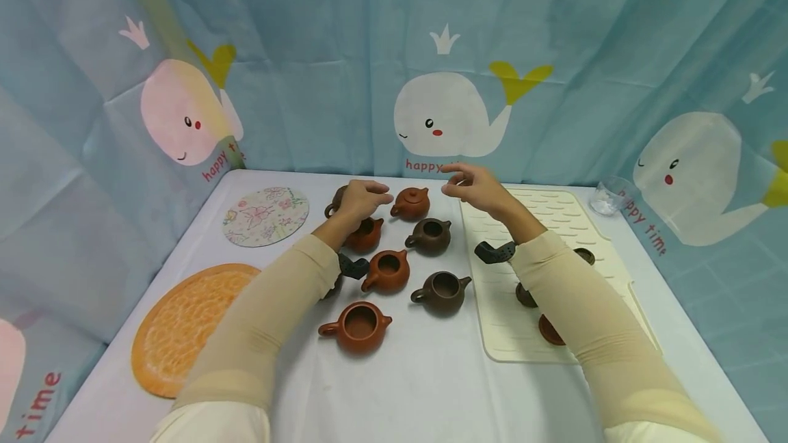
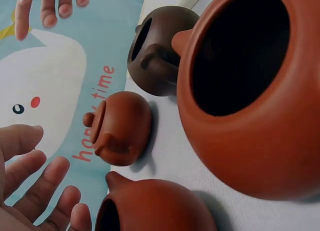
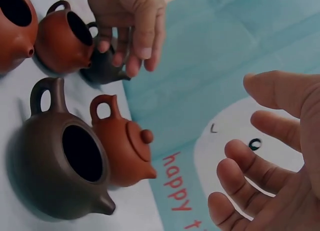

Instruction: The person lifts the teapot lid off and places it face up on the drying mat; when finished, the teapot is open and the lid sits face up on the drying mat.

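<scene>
A small reddish-brown teapot (image 1: 411, 205) with its lid on stands at the back of the table, between my two hands. My left hand (image 1: 363, 199) hovers to its left with fingers loosely bent and nothing held. To its right, my right hand (image 1: 479, 190) is raised in the air, fingers spread and relaxed, also holding nothing. In the right wrist view the same lidded teapot (image 3: 122, 151) sits beside a lidless dark brown teapot (image 3: 35, 161). Below my left wrist is a lidless reddish teapot (image 1: 363, 241), and a dark teapot (image 1: 333, 210) is partly hidden behind that hand.
Nearer me stand several lidless teapots, among them a reddish one (image 1: 360, 344) and a dark one (image 1: 444, 303). A cream board (image 1: 505, 333) at right carries lids, partly covered by my forearm. A clear cup (image 1: 606, 202), floral mat (image 1: 265, 217) and orange mat (image 1: 178, 327) flank them.
</scene>
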The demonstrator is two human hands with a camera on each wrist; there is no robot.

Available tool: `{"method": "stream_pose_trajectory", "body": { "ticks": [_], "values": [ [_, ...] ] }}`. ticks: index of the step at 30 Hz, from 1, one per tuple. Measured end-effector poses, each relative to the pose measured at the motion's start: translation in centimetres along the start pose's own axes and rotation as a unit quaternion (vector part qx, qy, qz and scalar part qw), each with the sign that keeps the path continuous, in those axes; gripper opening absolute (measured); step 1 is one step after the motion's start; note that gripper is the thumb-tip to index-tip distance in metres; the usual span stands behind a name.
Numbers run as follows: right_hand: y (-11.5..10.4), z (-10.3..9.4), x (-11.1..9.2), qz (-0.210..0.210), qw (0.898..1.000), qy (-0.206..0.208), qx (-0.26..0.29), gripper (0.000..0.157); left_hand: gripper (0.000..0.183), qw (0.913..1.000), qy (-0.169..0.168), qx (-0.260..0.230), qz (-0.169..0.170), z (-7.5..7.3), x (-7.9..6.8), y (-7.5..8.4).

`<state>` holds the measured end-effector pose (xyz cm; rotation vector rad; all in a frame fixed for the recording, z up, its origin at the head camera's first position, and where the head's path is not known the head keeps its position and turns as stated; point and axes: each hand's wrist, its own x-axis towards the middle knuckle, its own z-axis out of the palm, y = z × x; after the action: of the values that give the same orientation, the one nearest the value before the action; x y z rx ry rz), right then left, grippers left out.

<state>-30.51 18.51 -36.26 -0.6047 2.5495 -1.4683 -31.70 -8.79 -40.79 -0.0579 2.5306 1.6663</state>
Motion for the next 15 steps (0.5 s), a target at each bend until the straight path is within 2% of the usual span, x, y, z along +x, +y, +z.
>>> {"method": "stream_pose_trajectory", "body": {
  "ticks": [7, 15],
  "values": [
    [1.1, 1.7, 1.9, 0.017, 1.000, 0.000, 0.005, 0.049, 0.032, 0.9999, -0.007, 0.003, -0.007, 0.7, 0.9, -0.3],
    [2.1, 3.6, 3.9, 0.041, 0.999, 0.005, 0.007, 0.045, 0.029, 0.9998, 0.004, 0.005, -0.019, 1.4, 1.6, -0.3]
  ]
}}
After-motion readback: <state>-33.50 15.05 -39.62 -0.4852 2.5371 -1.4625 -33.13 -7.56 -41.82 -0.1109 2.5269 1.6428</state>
